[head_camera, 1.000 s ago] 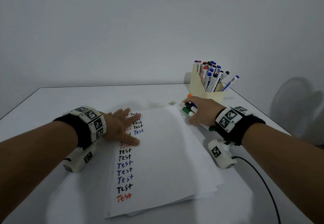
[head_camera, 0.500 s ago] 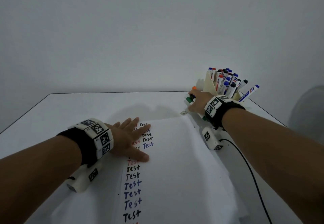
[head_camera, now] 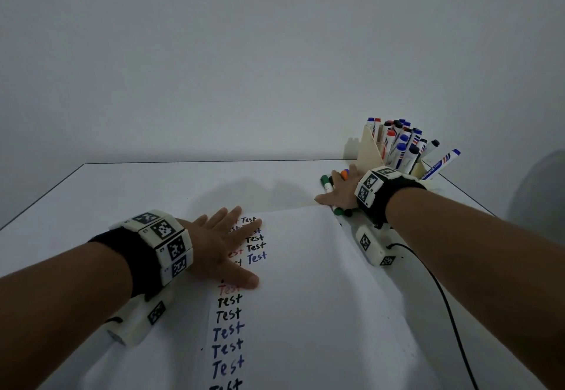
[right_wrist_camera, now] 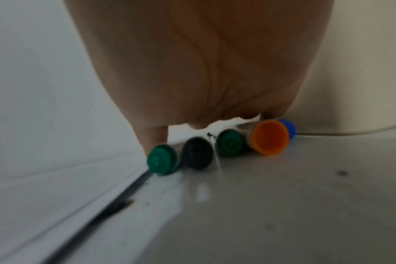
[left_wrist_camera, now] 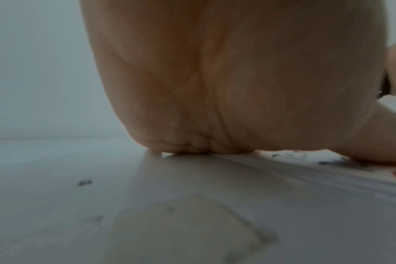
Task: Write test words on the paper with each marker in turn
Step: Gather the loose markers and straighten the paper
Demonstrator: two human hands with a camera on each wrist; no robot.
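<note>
Now shifted far-right toward holder [head_camera: 371,152]: right hand [head_camera: 341,194] flat, unclenched, pressing loose markers [right_wrist_camera: 228,142]; left hand [head_camera: 220,241] open, pinning paper [head_camera: 305,282]; next marker evidently unpicked.

A white desk [head_camera: 122,188] carries a stack of paper [head_camera: 305,282]; loose markers [head_camera: 326,184] beside its far right corner; a cream marker holder [head_camera: 371,151] behind them.

Left hand [head_camera: 220,246] flat, palm down, fingers spread — forearm extended. Right hand [head_camera: 339,192] reaches farther forward — fingers straight, palm down.
</note>
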